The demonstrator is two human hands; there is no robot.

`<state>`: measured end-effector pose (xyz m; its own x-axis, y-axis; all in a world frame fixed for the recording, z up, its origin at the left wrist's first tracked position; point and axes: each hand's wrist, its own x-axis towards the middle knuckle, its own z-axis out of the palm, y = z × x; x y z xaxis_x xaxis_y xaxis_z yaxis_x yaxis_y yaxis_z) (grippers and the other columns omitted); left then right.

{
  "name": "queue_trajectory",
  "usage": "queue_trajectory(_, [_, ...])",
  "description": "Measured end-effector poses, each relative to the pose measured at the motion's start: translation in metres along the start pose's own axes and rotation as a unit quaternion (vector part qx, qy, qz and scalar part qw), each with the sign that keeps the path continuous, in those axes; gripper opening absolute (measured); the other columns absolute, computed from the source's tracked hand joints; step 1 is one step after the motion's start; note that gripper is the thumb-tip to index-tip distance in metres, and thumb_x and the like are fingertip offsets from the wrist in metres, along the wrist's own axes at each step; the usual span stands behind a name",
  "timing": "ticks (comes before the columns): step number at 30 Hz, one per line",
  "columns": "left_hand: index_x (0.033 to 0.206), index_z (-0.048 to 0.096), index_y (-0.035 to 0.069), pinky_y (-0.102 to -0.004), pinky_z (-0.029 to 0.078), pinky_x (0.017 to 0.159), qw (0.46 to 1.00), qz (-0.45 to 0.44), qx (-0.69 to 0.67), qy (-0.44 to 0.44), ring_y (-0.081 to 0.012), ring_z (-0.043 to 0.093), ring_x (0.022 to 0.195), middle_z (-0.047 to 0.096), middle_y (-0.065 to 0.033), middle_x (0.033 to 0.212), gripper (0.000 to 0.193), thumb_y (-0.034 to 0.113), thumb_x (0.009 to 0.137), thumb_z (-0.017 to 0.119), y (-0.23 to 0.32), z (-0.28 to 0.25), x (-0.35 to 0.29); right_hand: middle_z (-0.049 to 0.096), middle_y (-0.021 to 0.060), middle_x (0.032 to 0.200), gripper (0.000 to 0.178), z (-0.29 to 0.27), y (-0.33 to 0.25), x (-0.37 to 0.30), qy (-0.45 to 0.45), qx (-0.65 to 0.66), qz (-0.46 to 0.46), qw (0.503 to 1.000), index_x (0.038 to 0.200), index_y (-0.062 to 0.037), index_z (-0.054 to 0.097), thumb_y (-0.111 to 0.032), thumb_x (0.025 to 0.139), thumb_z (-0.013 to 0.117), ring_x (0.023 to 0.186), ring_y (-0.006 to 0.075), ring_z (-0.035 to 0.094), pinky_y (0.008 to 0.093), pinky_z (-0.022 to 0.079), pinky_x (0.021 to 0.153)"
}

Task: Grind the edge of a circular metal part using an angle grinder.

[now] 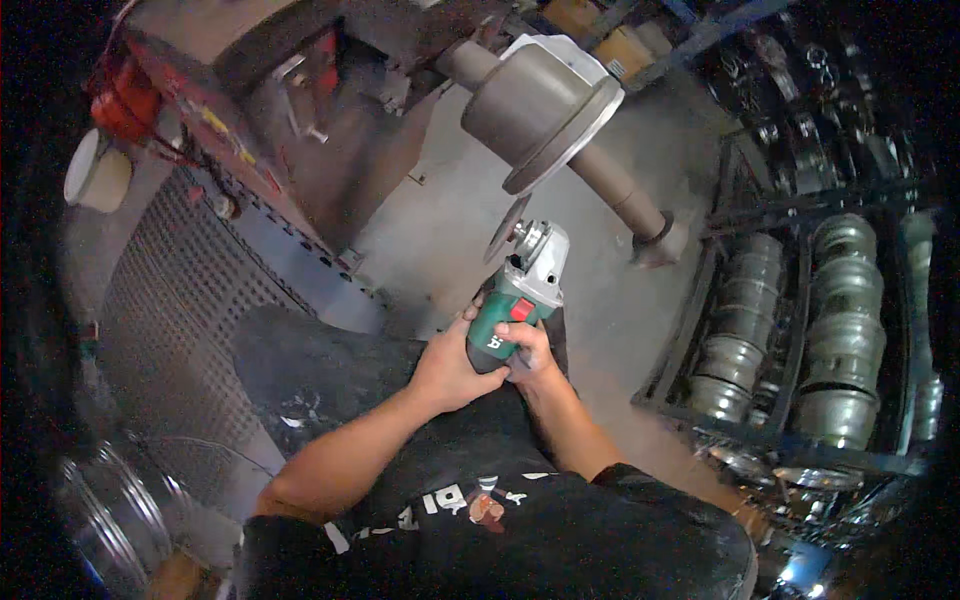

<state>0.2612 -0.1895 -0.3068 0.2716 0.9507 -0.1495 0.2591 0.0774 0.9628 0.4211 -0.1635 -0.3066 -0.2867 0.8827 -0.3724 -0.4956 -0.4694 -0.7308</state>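
Both my hands are wrapped round a green angle grinder (490, 335) with a silver gear head and a red switch. On the body's left side lies my left hand (450, 362), fingers closed on it. My right hand (530, 350) grips the other side, its thumb across the green casing. The grinder's thin disc (507, 230) stands on edge at the far end, on the left of the head. Just beyond is a large grey metal drum (540, 105) with a pale flange, on a thick shaft; a small gap seems to show between the disc and the flange.
A red and brown machine (230, 120) stands at upper left, beside a perforated metal platform (190, 290). A rack (790, 330) on the right holds several stacked wheel rims. A shiny rim (120, 520) lies lower left, and a white bucket (97, 175) stands farther up.
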Motion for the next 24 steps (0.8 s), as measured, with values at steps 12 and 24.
queue_trajectory(12, [0.15,0.039,-0.005,-0.047,0.052,0.101,0.999,0.044,-0.002,0.014,-0.0442,0.064,0.117,0.062,-0.0286,0.13,0.099,0.031,0.07,0.086,-0.013,0.005,0.001,0.068,0.0194,0.113,0.055,-0.006,0.003,0.002,0.016,-0.062,-0.033,0.997,0.121,0.0028,0.058,-0.023,0.074,0.069,0.109,0.032,0.065,0.0434,0.052,0.099])
queue_trajectory(24, [0.145,0.041,-0.005,-0.0499,0.054,0.094,0.999,0.04,-0.017,-0.005,-0.0462,0.066,0.11,0.064,-0.0293,0.124,0.093,0.031,0.072,0.085,-0.008,0.0,0.0,0.066,0.0185,0.111,0.056,0.0,0.001,0.002,0.002,-0.052,-0.043,0.998,0.122,0.0027,0.057,-0.023,0.074,0.07,0.111,0.0308,0.064,0.043,0.05,0.101])
